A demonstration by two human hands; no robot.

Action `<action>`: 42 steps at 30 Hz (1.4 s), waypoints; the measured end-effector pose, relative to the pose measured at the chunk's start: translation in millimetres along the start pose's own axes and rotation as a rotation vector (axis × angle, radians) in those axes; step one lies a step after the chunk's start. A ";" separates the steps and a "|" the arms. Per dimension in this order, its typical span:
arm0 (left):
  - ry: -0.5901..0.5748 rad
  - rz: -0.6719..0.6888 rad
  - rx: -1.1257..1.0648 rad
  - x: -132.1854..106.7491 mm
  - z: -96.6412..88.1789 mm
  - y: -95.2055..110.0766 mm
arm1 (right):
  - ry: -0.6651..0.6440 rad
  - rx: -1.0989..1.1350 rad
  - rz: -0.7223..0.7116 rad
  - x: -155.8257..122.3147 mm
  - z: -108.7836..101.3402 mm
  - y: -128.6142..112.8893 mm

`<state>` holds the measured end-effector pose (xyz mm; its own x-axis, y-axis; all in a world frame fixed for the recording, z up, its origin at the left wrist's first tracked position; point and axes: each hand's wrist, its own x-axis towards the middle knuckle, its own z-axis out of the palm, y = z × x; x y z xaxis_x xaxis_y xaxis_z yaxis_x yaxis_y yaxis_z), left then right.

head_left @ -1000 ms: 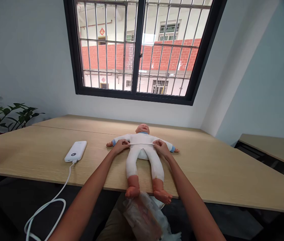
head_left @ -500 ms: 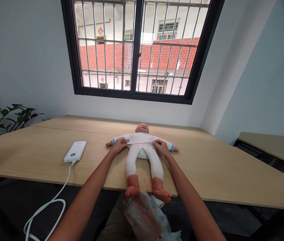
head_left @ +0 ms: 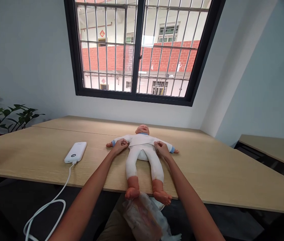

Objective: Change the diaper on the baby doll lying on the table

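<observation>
A baby doll [head_left: 145,157] lies on its back on the wooden table, head toward the window, its bare feet over the near edge. It wears a white shirt [head_left: 142,139] with blue collar and cuffs; the lower body and legs are white. My left hand [head_left: 120,146] pinches the shirt's hem at the doll's waist on the left. On the opposite side, my right hand [head_left: 161,148] has its fingers closed on the hem too. Both arms of the doll stretch out sideways, past my hands.
A white power bank [head_left: 75,152] with a plugged-in white cable [head_left: 63,190] lies on the table [head_left: 207,167] at the left. A clear plastic bag [head_left: 147,217] rests on my lap below the doll's feet. A potted plant [head_left: 8,115] stands far left, and a barred window [head_left: 134,97] is ahead.
Both hands keep their places at the shirt's hem, with only very slight finger movement. The view has tilted up a little, so everything sits slightly lower.
</observation>
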<state>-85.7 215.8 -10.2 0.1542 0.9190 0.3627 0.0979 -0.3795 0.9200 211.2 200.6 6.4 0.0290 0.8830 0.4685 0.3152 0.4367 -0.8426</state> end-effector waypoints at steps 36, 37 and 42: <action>-0.046 0.034 0.088 -3.6 6.2 4.9 | 0.000 -0.019 0.043 2.4 0.8 8.5; -0.039 0.031 0.088 -3.9 6.4 5.5 | 0.001 -0.018 0.048 2.4 0.8 8.9; 0.007 0.013 0.132 -6.7 8.5 12.8 | -0.001 0.000 0.057 1.0 0.9 8.1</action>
<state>-77.1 203.8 -2.1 0.1496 0.9146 0.3756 0.2244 -0.4014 0.8880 212.9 205.3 -0.2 0.0455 0.9065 0.4197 0.3130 0.3860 -0.8678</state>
